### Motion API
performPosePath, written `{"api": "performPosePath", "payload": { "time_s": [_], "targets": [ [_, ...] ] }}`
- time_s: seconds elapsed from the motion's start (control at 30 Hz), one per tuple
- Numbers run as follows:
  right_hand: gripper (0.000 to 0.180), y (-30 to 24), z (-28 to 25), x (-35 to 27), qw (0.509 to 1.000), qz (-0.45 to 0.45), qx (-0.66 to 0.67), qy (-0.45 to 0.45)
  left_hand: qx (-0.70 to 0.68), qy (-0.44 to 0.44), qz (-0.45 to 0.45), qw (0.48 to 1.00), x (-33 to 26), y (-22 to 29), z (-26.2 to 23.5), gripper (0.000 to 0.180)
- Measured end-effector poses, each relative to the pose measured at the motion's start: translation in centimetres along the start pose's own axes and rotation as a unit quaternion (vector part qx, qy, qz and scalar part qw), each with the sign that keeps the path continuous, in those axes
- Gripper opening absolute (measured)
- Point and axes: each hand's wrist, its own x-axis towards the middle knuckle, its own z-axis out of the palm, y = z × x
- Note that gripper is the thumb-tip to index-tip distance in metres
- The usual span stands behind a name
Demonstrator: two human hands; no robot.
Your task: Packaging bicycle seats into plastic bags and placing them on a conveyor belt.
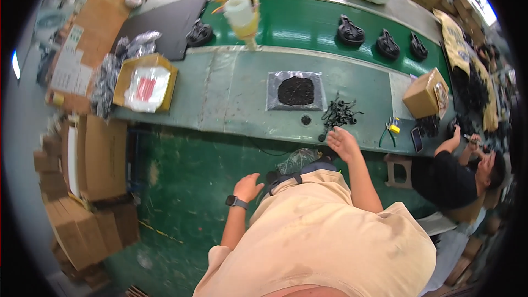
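Note:
My right hand [344,143] is at the front edge of the green worktable [223,107], fingers stretched out and holding nothing I can see. Just beyond its fingertips lies a tangled heap of small black strap-like parts [340,113]. My left hand [248,188], with a dark watch on its wrist, hangs below the table edge beside my lap; its fingers look loose, and nothing shows in them. Behind the heap, to the left, a clear plastic bag [273,100] lies flat with many tiny black pieces [296,91] on it. A small round black cluster [306,120] sits in front of the bag.
Green-handled pliers [388,136], a phone [417,139] and a cardboard box [425,94] are on the right, near a seated co-worker [454,179]. Black moulded parts [350,31] lie on the green belt [308,19] behind. A yellow box [144,83] stands left.

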Motion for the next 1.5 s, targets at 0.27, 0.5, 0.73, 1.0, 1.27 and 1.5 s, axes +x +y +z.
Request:
{"api": "performPosePath", "payload": {
  "time_s": [0.27, 0.5, 0.73, 1.0, 1.27, 1.5],
  "targets": [
    [0.041, 7.1, 18.3, 0.6, 0.796, -0.154, -0.568, -0.142, -0.099, 0.071, -0.142, 0.982, -11.1, -16.8, 4.1, 0.061],
    [0.044, 12.9, 27.3, 5.2, 0.719, -0.143, -0.648, -0.205, -0.139, 0.063, -0.176, 0.972, -11.3, -20.5, 1.9, 0.064],
    [0.047, 19.4, 38.0, 15.5, 0.738, -0.144, -0.617, -0.232, -0.190, 0.051, -0.173, 0.965, -6.8, -23.0, -8.5, 0.060],
    [0.055, 19.7, 62.6, 33.5, 0.879, -0.054, -0.391, -0.267, -0.146, -0.017, -0.218, 0.965, -3.1, -30.5, -21.0, 0.060],
    [0.100, 12.1, 87.4, 54.8, 0.982, -0.082, 0.043, -0.165, -0.187, 0.075, -0.335, 0.920, -1.0, -37.0, -30.2, 0.055],
    [0.051, 10.1, 88.5, 64.2, 0.988, 0.014, 0.033, -0.153, -0.206, 0.027, -0.320, 0.924, 3.3, -42.6, -33.7, 0.055]
  ]
}}
